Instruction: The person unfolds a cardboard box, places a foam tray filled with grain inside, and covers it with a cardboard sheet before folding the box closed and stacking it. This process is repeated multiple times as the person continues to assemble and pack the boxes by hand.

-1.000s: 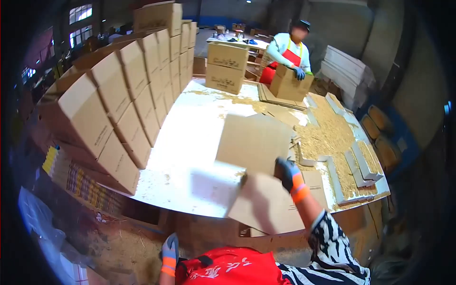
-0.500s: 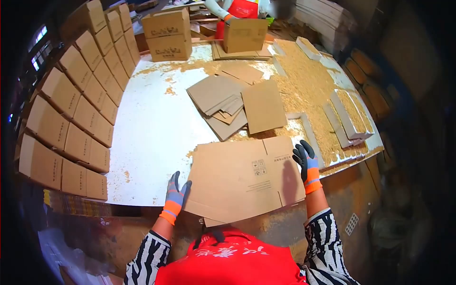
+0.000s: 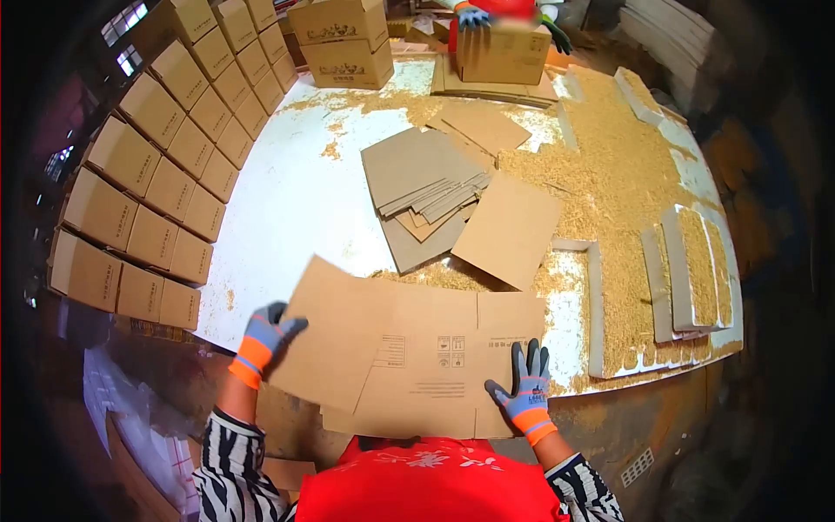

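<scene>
A flattened cardboard box (image 3: pixel 435 383) with printed symbols lies at the table's near edge, in front of my red apron. Its left panel (image 3: pixel 335 335) is raised and angled, showing a plain brown face. At that panel's left edge, my left hand (image 3: pixel 271 337), in a grey and orange glove, grips the cardboard between thumb and fingers. My right hand (image 3: pixel 525 391), gloved alike, rests on the box's right part with its fingers spread and nothing grasped. Farther back lies a pile of loose cardboard pieces (image 3: pixel 417 174), with one plain sheet (image 3: pixel 509 226) nearest to the box.
Rows of closed cartons (image 3: pixel 165 183) are stacked along the left side. Two printed cartons (image 3: pixel 348 61) stand at the back. Across the table (image 3: pixel 287 200), a person's gloved hands touch a carton (image 3: pixel 503 56). Sawdust-like crumbs (image 3: pixel 617 183) and white-sided blocks (image 3: pixel 691 270) cover the right.
My left hand has moved left and lifted the box's left panel. My right hand has come from beside the right edge onto the cardboard. The co-worker's hands now rest on the far carton.
</scene>
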`<state>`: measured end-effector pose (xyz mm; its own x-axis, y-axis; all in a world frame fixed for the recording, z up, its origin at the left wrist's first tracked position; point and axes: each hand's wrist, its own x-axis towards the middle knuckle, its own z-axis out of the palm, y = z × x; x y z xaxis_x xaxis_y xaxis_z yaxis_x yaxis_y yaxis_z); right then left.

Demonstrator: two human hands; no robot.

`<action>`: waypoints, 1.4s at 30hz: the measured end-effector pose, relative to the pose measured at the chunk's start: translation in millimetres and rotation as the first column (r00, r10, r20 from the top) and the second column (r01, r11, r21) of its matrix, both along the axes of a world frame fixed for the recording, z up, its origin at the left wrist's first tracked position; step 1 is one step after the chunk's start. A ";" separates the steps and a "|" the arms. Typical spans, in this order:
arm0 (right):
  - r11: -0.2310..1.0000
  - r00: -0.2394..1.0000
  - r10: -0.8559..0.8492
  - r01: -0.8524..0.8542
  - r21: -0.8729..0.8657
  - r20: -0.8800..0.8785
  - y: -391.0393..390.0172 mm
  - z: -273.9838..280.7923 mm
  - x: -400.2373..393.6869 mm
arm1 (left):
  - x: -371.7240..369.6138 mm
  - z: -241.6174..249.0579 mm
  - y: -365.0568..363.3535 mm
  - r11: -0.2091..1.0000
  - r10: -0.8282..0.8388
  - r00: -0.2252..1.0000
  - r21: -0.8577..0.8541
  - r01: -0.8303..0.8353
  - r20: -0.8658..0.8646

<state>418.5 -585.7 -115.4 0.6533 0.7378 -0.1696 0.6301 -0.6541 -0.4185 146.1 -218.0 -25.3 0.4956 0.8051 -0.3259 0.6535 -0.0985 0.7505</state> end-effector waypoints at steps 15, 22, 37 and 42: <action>0.695 0.641 -0.155 0.612 0.378 -0.752 -36.1 -25.1 36.9 | 32.2 -108.8 -19.4 0.947 0.317 0.935 0.104 -0.304 -0.155; 0.866 0.839 -0.203 0.394 0.308 -0.505 -20.8 -42.5 23.3 | -7.2 -118.2 -101.4 0.945 0.323 0.917 -0.026 -0.326 0.236; 0.858 0.801 0.460 -0.289 0.424 -0.384 -63.0 117.8 -17.2 | 83.8 11.5 -161.9 0.991 -0.125 0.502 0.127 0.030 0.856; 0.808 0.715 0.546 -0.311 0.500 -0.438 -44.5 171.9 18.7 | 94.6 76.1 -184.4 0.856 0.476 0.356 -0.516 0.021 0.804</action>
<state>437.3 -630.2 56.5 0.1315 0.9904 -0.0435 0.3911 -0.0921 -0.9157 240.7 -402.4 50.8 0.4980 0.8598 -0.1127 -0.4709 0.3772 0.7975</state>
